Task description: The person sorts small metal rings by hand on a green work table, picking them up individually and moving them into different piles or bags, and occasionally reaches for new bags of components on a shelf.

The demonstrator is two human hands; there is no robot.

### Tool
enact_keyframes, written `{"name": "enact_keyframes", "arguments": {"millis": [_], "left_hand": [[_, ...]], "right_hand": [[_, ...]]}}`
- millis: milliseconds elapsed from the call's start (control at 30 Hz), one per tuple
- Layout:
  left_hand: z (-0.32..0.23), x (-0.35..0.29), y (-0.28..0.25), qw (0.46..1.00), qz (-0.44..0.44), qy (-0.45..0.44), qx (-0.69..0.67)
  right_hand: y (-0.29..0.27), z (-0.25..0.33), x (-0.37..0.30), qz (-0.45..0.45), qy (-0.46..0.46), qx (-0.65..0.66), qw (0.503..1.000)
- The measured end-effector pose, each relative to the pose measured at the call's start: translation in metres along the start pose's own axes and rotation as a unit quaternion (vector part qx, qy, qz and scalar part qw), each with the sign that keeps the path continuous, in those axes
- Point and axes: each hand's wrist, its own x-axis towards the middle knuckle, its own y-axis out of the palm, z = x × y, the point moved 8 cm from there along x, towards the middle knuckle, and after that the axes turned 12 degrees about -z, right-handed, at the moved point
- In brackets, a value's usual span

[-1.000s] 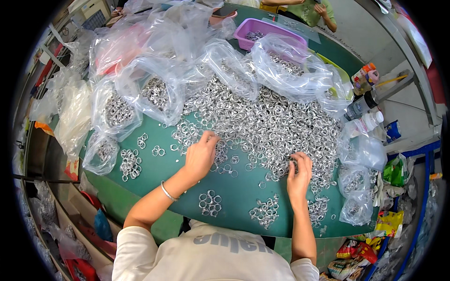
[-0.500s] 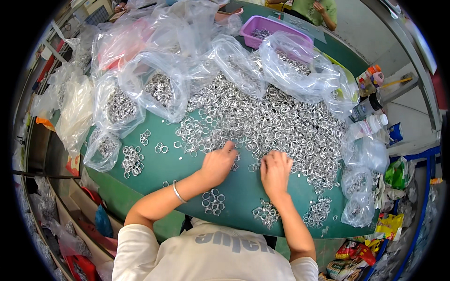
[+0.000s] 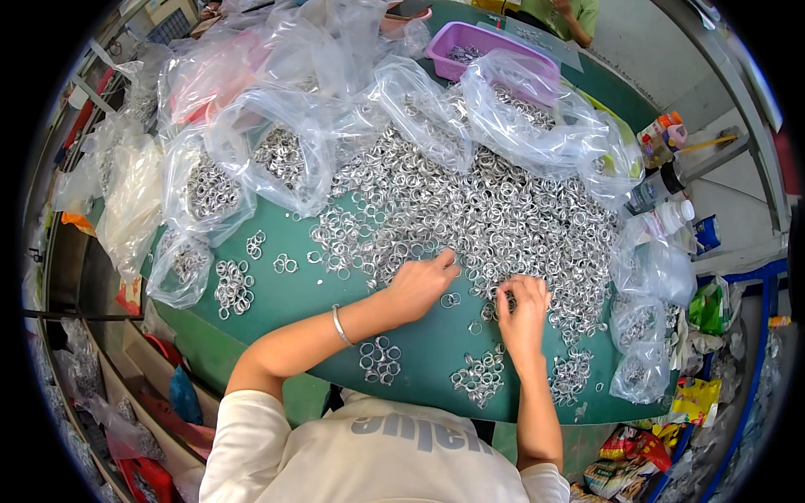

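A wide heap of small silver metal rings (image 3: pixel 537 218) covers the middle and right of the green table (image 3: pixel 293 323). At the heap's near edge, my left hand (image 3: pixel 423 287) has its thumb and fingers drawn together among the rings; anything between the fingertips is too small to make out. My right hand (image 3: pixel 524 312) lies to its right with fingers curled down at the rings, their tips partly hidden. Between the hands lie a few loose rings (image 3: pixel 450 299). Closer to me sit one small group of rings (image 3: pixel 380 360) and another group of rings (image 3: pixel 478 377).
Clear plastic bags (image 3: pixel 289 159) with rings line the far and left sides. Beyond the heap stands a purple basin (image 3: pixel 444 50). Bottles (image 3: pixel 671 216) and small filled bags (image 3: pixel 641 369) edge the right side. A person in a green top (image 3: pixel 579 21) is across the table.
Both my hands have moved to the right along the heap's near edge. My right hand's fingers have shifted from the table's bare patch onto the rings.
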Motion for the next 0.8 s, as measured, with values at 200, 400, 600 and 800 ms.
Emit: {"name": "enact_keyframes", "arguments": {"millis": [200,400,600,800], "left_hand": [[0.007,-0.009,-0.034,0.993,-0.070,-0.085,-0.036],[-0.011,-0.020,-0.032,0.998,-0.039,-0.040,-0.040],[-0.020,-0.026,-0.001,0.999,0.046,-0.028,-0.009],[-0.013,-0.027,-0.022,0.994,-0.007,-0.087,-0.071]], "right_hand": [[0.007,0.004,-0.013,0.066,0.057,0.190,0.978],[0.026,-0.011,-0.031,0.102,0.221,0.237,0.940],[0.038,-0.015,-0.045,0.137,0.349,0.384,0.844],[0.044,-0.016,-0.051,0.170,0.373,0.405,0.817]]}}
